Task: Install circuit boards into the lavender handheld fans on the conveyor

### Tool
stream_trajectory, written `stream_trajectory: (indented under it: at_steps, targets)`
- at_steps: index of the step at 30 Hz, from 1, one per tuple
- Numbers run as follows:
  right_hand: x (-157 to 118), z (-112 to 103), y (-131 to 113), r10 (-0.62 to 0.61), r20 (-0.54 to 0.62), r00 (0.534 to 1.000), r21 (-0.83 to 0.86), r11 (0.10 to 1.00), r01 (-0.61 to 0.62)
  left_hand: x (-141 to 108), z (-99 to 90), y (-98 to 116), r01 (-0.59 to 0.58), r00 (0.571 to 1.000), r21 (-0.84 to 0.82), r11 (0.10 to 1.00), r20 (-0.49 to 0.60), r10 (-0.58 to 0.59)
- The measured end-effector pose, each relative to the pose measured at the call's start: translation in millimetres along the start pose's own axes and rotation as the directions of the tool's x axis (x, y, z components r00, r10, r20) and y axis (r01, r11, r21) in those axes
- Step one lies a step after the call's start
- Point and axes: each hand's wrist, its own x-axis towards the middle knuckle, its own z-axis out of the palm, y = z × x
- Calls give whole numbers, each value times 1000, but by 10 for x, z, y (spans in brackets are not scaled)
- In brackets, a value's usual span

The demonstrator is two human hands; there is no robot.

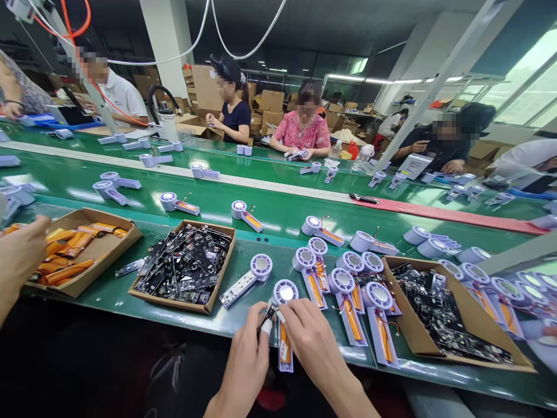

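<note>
My left hand (244,361) pinches a narrow black circuit board (266,319) beside a lilac handheld fan (285,291). That fan lies at the bench's front edge, its handle open, with an orange battery (284,342) inside. My right hand (314,339) is closed at the base of the fan's head, fingertips meeting the end of the board; what they pinch is too small to make out. White covers wrap a fingertip on both hands. Just left lies another fan (261,268), with a white-faced board over its handle.
Cardboard trays hold black circuit boards (185,267), more boards (448,319) and orange batteries (72,247). Several open fans (342,281) crowd the right. A co-worker's hand (20,255) reaches in at left. Fans lie along the green conveyor (217,200); co-workers sit beyond.
</note>
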Motion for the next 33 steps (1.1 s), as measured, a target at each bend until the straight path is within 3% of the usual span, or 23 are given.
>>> stream_trajectory:
  at_steps: [7,13,22,29,33]
  targets:
    - [35,-51,33,-37,-14,999,-19,999,36,4,-5,13,10,1000,8,1000,10,-10]
    - [110,-41,23,-58,9,998,-70,996,59,-1,29,-66,-82,996,101,991,-12,84]
    - [30,109,-122,64,-109,992,-42,997,-69,-55,95,-131,-232,967,248,941,-47,251]
    - [8,102,-105,-13,32,999,-173,985,19,-79,57,-178,-285,952,294,912,-24,305]
    - [48,10,-99,-63,40,997,-201,977,70,-84,56,-176,-336,931,353,873,-17,365]
